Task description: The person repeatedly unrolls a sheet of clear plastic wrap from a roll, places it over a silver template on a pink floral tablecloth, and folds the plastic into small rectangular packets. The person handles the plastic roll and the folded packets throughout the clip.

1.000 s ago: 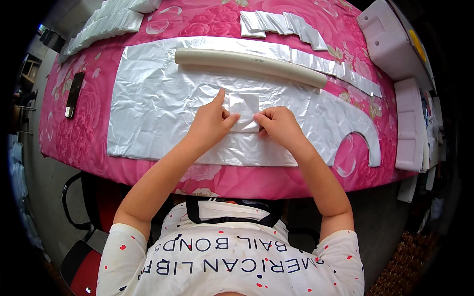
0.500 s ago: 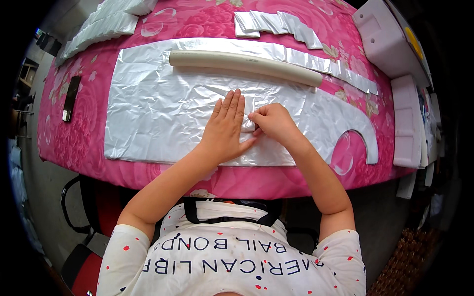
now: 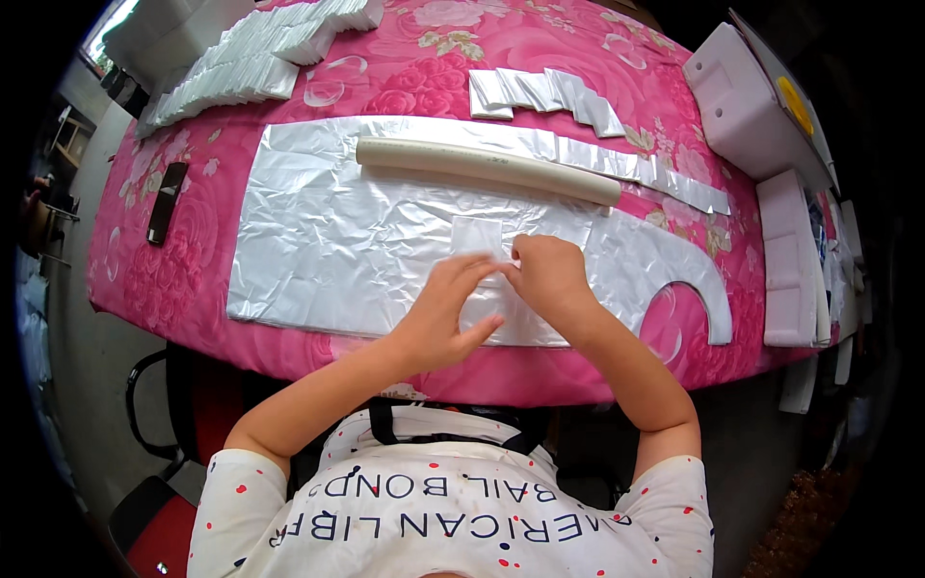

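Note:
A stack of thin white plastic bags [image 3: 318, 260] lies flat on the table, its handle end curving round at the right. On its middle is a small folded plastic square [image 3: 477, 235]. Just below the square my left hand [image 3: 445, 306] is lifted, thumb spread away from the slightly blurred fingers, holding nothing. My right hand [image 3: 551, 275] is curled closed at the square's lower right corner, its fingertips close to those of the left. Whatever may be in its pinch is hidden. Across the stack's far part rests a long cream pipe [image 3: 487, 170].
Folded white packets [image 3: 544, 90] lie beyond the stack, and many more [image 3: 236, 72] are piled at the far left. A dark phone-like object [image 3: 167, 204] is on the left. White foam boxes [image 3: 792, 258] stand at the right edge of the pink floral tablecloth [image 3: 414, 53].
My left hand has come up off the plastic, its fingers now bent toward the right hand. The small square now shows beyond my hands. The whole view has shifted slightly.

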The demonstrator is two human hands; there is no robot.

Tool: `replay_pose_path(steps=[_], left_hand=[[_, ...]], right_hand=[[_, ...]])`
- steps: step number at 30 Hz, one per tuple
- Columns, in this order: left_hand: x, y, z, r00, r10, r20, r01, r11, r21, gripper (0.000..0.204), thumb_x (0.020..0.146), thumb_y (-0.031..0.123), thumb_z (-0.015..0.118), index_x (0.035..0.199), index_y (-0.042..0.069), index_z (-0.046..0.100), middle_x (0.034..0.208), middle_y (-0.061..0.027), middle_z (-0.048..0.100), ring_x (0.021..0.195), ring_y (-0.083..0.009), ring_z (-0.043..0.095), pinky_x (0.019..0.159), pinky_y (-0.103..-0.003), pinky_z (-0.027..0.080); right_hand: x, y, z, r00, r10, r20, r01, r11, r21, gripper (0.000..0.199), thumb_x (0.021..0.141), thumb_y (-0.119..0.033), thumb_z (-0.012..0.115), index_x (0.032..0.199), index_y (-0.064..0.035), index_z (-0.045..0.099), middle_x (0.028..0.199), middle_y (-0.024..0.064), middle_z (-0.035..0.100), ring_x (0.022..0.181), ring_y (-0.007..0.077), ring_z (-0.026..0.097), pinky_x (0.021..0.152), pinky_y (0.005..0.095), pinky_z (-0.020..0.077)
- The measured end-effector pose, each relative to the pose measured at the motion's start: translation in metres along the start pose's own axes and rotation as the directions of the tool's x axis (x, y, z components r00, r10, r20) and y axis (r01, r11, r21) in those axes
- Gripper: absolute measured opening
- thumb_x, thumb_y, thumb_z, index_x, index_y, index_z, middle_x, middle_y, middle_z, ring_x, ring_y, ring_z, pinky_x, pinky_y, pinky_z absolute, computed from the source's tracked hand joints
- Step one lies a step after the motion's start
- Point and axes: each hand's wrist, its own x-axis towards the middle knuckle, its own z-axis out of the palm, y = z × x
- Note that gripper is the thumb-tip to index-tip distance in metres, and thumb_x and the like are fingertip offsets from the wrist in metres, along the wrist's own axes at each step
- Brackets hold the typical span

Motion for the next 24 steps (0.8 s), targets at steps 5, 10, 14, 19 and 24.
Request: replay_pose_path(steps=[5,10,14,19,24], left_hand=[[-0.038,0.112,-0.041,0.769,0.586,0.254,-0.034,0.435,-0.9,0.031,0.087,0.017,0.058,0.108,-0.004,0.057,0.113,-0.0206,0.054,0.104,-0.0323,0.055,0.089,-0.042,0.043],[-0.068,0.129,-0.023,0.681,0.729,0.072,0.076,0.028,-0.997,0.066,0.074,0.03,0.073,0.123,-0.005,0.045,0.12,-0.0216,0.045,0.109,-0.033,0.048,0.093,-0.043,0.037],[-0.064,0.132,-0.023,0.696,0.717,0.029,0.074,-0.031,-0.997,0.069,0.072,0.03,0.076,0.121,-0.006,0.045,0.117,-0.0225,0.046,0.107,-0.0345,0.048,0.09,-0.042,0.039],[-0.066,0.14,-0.025,0.747,0.662,0.061,0.173,-0.104,-0.979,0.073,0.069,0.034,0.078,0.121,-0.006,0.045,0.117,-0.0222,0.045,0.107,-0.0347,0.047,0.091,-0.043,0.039],[-0.065,0.129,-0.022,0.709,0.703,0.05,0.14,-0.071,-0.988,0.077,0.067,0.037,0.079,0.121,-0.006,0.045,0.118,-0.0222,0.043,0.107,-0.0348,0.047,0.092,-0.042,0.038]], right_hand=[[0.033,-0.012,0.028,0.817,-0.401,-0.416,0.464,0.883,0.061,0.034,0.074,-0.021,0.07,0.102,-0.0033,0.06,0.11,0.0133,0.058,0.101,0.0289,0.054,0.088,0.0372,0.0435],[0.043,-0.014,0.046,0.837,-0.399,-0.374,0.471,0.873,0.123,0.036,0.073,-0.011,0.066,0.108,-0.004,0.059,0.116,0.0149,0.053,0.109,0.0296,0.049,0.094,0.0377,0.0411],[0.034,-0.01,0.027,0.874,-0.461,-0.153,0.48,0.868,0.126,0.029,0.071,0.001,0.059,0.1,-0.0039,0.062,0.111,0.0154,0.054,0.103,0.03,0.051,0.086,0.0375,0.0452],[0.041,-0.01,-0.002,0.893,-0.385,0.232,0.386,0.921,0.041,0.029,0.064,-0.008,0.068,0.093,-0.0054,0.064,0.102,0.0118,0.058,0.099,0.0299,0.054,0.08,0.0378,0.0469],[0.05,-0.001,0.004,0.847,-0.505,0.166,0.517,0.855,-0.039,0.023,0.062,-0.01,0.069,0.084,-0.0078,0.064,0.08,0.011,0.065,0.081,0.0291,0.061,0.069,0.0385,0.0498]])
